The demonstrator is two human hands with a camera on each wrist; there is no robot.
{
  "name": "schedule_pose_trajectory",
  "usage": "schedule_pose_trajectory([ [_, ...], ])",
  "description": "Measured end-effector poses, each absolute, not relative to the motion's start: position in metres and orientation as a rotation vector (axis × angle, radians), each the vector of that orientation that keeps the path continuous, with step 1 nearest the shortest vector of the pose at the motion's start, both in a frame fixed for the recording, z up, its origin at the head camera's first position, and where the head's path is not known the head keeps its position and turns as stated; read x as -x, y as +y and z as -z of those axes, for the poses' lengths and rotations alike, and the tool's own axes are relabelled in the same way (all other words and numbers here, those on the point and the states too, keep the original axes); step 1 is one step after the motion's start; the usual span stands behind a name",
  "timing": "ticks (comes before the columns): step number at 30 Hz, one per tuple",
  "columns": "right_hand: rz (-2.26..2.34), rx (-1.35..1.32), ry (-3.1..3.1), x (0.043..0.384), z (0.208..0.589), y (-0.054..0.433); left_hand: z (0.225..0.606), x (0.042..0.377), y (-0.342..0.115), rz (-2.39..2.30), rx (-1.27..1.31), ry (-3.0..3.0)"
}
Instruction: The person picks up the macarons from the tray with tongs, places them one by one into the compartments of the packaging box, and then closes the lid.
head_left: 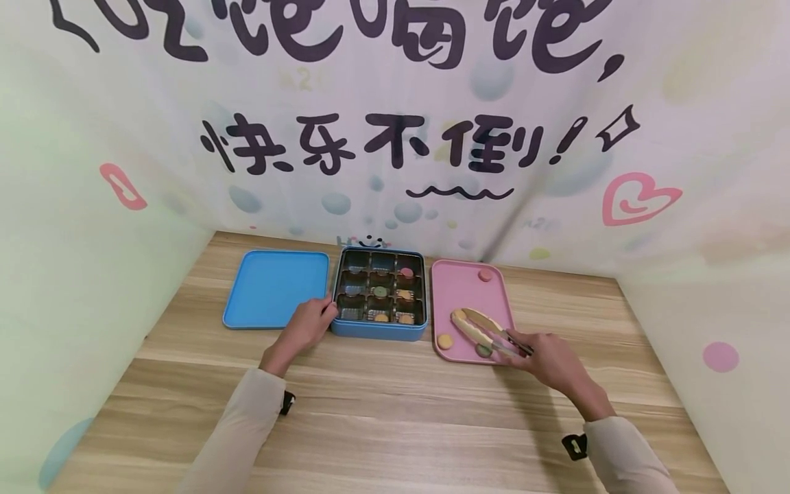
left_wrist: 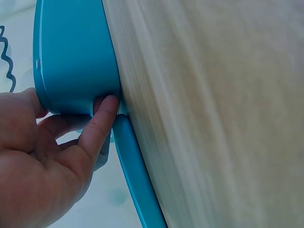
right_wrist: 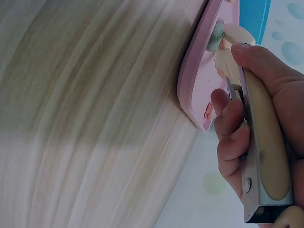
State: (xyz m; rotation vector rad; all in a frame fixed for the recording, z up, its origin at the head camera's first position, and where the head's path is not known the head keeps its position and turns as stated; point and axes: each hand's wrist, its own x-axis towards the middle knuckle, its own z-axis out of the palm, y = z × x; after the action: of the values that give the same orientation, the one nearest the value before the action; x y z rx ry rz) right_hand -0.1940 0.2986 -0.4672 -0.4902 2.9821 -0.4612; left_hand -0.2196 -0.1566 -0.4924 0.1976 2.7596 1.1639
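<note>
My left hand (head_left: 310, 321) holds the left front corner of a blue tin box (head_left: 378, 332), its thumb at the rim and its fingers against the side, as the left wrist view shows. The box has a dark divided insert with several small macarons, among them a green macaron (head_left: 379, 291) in the middle compartment. My right hand (head_left: 549, 360) grips tongs (head_left: 478, 328) with cream-coloured ends. Their tips are at an orange macaron (head_left: 459, 314) over a pink tray (head_left: 439, 288). A yellow macaron (head_left: 444, 341), a green macaron (head_left: 483, 350) and a pink macaron (head_left: 485, 274) lie on the tray.
A blue lid (head_left: 278, 285) lies left of the box, near my left hand. All stand on a wood-grain table (head_left: 382, 412). A printed white curtain (head_left: 382, 151) rises behind the table, with pale walls at both sides.
</note>
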Motion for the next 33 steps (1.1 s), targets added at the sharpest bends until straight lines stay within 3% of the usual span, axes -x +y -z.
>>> schedule_pose_trajectory([
  [15,0.592,0.468,3.045,0.204,0.460,0.281,0.492,0.219,-0.155,-1.171,-0.191,2.782],
  [33,0.646,0.487,3.091,0.228,0.441,0.222,0.493,0.219,-0.156,-1.182,-0.182,2.772],
])
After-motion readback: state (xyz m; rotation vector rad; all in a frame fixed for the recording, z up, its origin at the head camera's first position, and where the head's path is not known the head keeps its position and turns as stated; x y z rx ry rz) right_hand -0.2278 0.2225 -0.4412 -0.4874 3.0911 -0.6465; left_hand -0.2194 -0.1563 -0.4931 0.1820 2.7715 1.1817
